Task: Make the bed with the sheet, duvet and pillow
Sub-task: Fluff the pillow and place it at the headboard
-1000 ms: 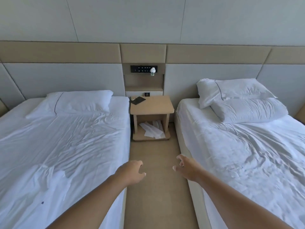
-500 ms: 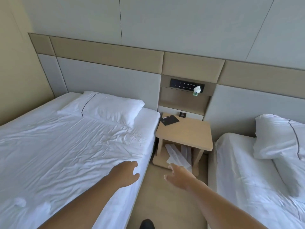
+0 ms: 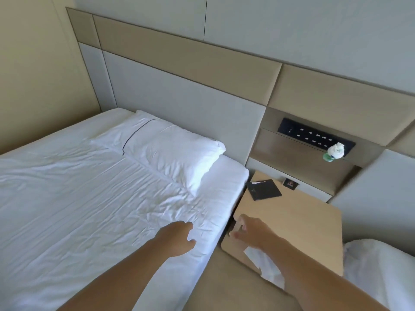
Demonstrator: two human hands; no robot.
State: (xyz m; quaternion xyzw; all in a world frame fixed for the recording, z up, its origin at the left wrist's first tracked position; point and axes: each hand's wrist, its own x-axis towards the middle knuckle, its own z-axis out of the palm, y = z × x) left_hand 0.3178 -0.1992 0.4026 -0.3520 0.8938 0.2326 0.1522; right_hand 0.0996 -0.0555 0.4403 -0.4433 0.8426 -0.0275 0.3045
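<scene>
Pillow [image 3: 170, 151] flat at headboard [image 3: 179, 97], long axis across bed (hands empty).

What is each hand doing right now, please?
Left hand: open, empty, above the sheet.
Right hand: open, empty, in front of the nightstand.

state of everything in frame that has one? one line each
Sheet: spread on the bed, wrinkled.
Pillow: flat at the headboard.
Left hand: open, empty, over the sheet.
Right hand: open, empty, by the nightstand.
Black folder: closed, flat on nightstand.
Duvet: not seen.
</scene>
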